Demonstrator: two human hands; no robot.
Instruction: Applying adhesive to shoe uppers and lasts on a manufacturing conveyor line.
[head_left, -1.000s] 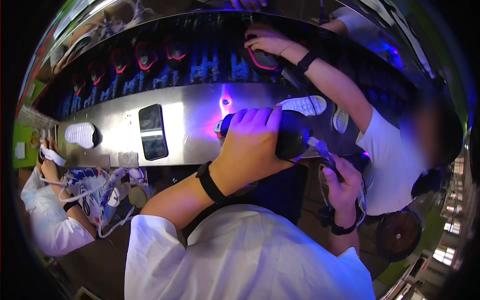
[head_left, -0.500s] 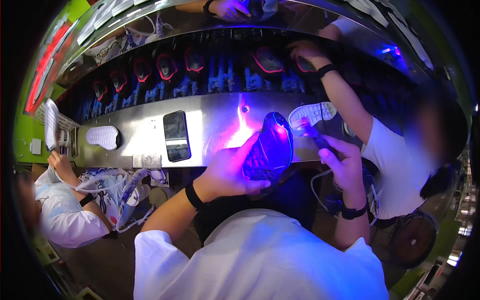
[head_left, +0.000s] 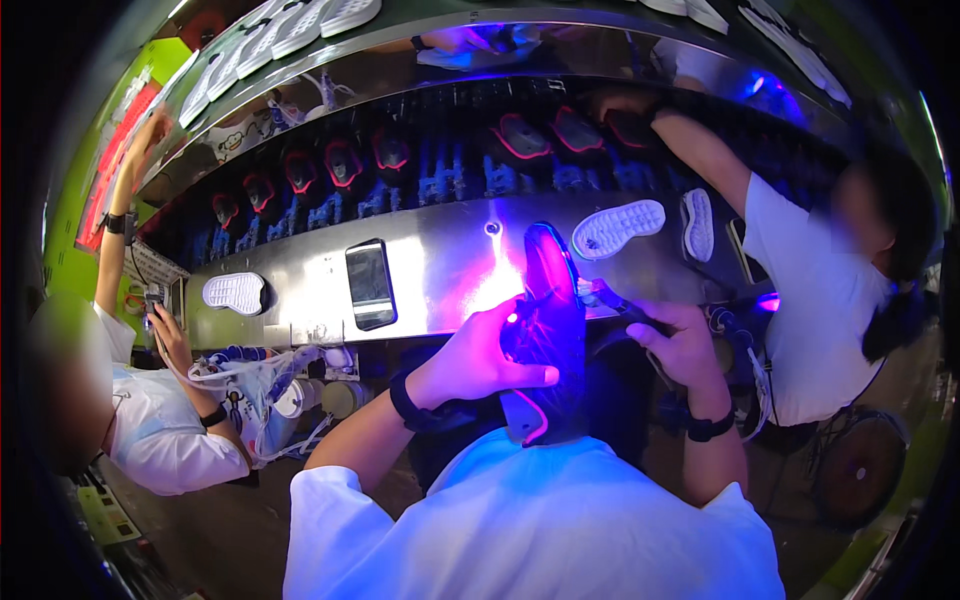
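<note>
My left hand (head_left: 470,355) grips a dark shoe upper (head_left: 556,350) by its side, above the front edge of the metal table. The shoe glows blue and violet under the light, with a pink line near its lower end. In my closed right hand (head_left: 682,345) is a dark-handled brush (head_left: 622,302), its tip up against or very near the shoe's right side. A white shoe sole (head_left: 618,228) lies just beyond the brush, with a second sole (head_left: 698,225) to its right.
On the metal table (head_left: 430,230) lie a black phone (head_left: 371,285) and another white sole (head_left: 235,292). Behind runs a rack of dark shoe uppers (head_left: 342,165). Co-workers sit at either side; the right one's arm (head_left: 705,150) reaches into the rack. Soles (head_left: 330,12) line a shelf above.
The shoe has turned in my left hand and its lower end now hangs nearer to me. My right hand and brush have moved down slightly. The left co-worker's arm has gone up toward the shelf.
</note>
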